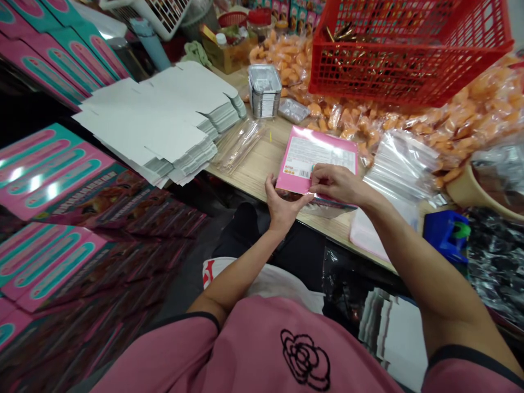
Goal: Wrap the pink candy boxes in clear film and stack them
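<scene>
A pink cardboard box with a white printed label and a barcode rests on the wooden table in front of me. My left hand grips its near left corner, thumb stretched along the front edge. Over the near right part of the box, my right hand has its fingers pinched together at the edge; what lies right under the fingertips is hidden. To the right of the box lies a pile of clear plastic bags. Behind it stand nested foil trays, with one wrapped foil tray beside them.
Flat white cartons are stacked on the left, near clear plastic strips. A red basket sits at the back amid many wrapped orange pieces. A blue tape dispenser stands right. Finished-looking printed boxes pile up left.
</scene>
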A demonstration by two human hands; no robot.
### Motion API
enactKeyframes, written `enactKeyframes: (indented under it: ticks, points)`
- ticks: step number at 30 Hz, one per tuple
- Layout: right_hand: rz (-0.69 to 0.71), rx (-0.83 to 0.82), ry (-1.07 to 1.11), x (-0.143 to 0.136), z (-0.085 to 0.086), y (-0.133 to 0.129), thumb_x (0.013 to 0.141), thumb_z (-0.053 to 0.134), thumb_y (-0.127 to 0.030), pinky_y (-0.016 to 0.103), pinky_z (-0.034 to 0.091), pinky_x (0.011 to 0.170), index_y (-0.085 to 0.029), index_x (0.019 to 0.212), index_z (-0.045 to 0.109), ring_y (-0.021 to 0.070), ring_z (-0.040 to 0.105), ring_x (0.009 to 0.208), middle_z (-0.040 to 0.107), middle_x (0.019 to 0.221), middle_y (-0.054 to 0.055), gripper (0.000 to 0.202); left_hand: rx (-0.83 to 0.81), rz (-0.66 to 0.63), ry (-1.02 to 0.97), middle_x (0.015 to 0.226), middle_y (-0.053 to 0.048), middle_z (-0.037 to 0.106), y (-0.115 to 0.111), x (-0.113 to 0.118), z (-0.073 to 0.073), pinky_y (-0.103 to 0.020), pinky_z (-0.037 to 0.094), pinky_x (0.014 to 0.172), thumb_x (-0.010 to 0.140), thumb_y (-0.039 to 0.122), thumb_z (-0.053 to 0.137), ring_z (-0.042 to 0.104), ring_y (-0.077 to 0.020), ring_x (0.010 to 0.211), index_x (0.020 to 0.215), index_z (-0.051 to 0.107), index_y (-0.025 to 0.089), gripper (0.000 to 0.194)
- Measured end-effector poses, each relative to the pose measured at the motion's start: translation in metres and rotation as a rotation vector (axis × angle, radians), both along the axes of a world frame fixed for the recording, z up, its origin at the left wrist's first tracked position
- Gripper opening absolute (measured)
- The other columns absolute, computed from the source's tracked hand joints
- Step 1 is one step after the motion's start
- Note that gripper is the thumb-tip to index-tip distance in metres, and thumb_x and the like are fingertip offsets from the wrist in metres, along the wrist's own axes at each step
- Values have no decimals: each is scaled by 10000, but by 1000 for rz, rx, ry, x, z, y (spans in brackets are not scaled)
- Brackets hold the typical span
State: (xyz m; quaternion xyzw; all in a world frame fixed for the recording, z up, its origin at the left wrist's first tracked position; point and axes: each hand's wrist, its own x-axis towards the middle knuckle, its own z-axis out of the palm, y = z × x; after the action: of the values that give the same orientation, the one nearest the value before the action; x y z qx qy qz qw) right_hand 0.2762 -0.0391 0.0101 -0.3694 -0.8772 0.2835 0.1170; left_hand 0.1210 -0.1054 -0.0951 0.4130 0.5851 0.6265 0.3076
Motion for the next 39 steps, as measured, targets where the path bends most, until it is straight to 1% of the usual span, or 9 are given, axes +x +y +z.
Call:
enactKeyframes:
  ticks: [5, 8, 13, 17, 21, 26, 31, 36, 39]
  points:
    - [-32, 184, -47, -4, -10, -9, 858, 605, -204, 316, 377, 709, -188, 682, 550, 176, 520, 766, 587, 850, 54, 186, -9, 1, 20, 1359, -193, 544, -1, -2, 1, -473, 457, 1076, 436, 477, 978, 556, -343, 1291, 1394, 378, 177, 1170]
    - [-20, 222, -43, -3, -14, -10, 874, 578, -210, 326, 378, 714, -193, 693, 547, 183, 514, 766, 585, 845, 61, 185, -7, -82, 41, 1347, -172, 564, -2, -15, 5, -449, 481, 1043, 451, 451, 974, 592, -321, 1237, 1394, 405, 192, 1131]
    - [3, 201, -27, -2, -13, -9, 888, 548, -196, 321, 367, 702, -192, 695, 542, 175, 507, 754, 574, 831, 55, 193, 10, -263, 24, 1105, -74, 666, 6, -58, 24, -366, 511, 941, 651, 348, 851, 646, -226, 1046, 1045, 634, 181, 480]
    - [16, 186, -20, -2, -11, -9, 897, 544, -202, 315, 369, 686, -190, 694, 532, 168, 505, 732, 569, 819, 50, 204, -72, -376, 33, 816, -16, 637, 20, -80, 43, -319, 506, 771, 633, 302, 814, 605, -167, 790, 745, 657, 172, 232]
    - [17, 172, -35, -2, -10, -8, 906, 551, -219, 313, 377, 690, -192, 691, 529, 166, 512, 737, 573, 824, 51, 218, -91, -485, 33, 717, -5, 606, 32, -85, 55, -289, 474, 671, 608, 271, 790, 560, -146, 701, 627, 665, 169, 162]
    - [15, 175, -49, -1, -8, -8, 910, 539, -222, 312, 362, 680, -193, 701, 532, 161, 496, 727, 564, 822, 49, 211, 3, -561, 118, 679, 3, 577, 40, -86, 59, -264, 412, 600, 661, 250, 725, 529, -127, 646, 598, 639, 177, 129]
    - [33, 202, -66, -1, -7, -9, 936, 509, -241, 315, 357, 681, -189, 714, 535, 167, 491, 722, 546, 787, 46, 229, 104, -506, 407, 621, 17, 569, 40, -88, 59, -283, 386, 615, 716, 146, 648, 502, -126, 603, 575, 563, 191, 171]
    - [35, 234, -76, -1, -10, -8, 936, 503, -239, 320, 355, 684, -189, 723, 541, 177, 488, 729, 568, 791, 58, 222, 142, -454, 462, 631, 17, 552, 35, -84, 60, -288, 382, 615, 716, 109, 618, 514, -138, 619, 584, 524, 203, 187]
    - [38, 243, -71, 0, -11, -8, 935, 518, -249, 321, 353, 676, -187, 717, 543, 177, 488, 719, 579, 805, 67, 229, 171, -364, 481, 631, 21, 533, 37, -83, 53, -286, 388, 615, 705, 107, 622, 512, -137, 616, 586, 474, 209, 216]
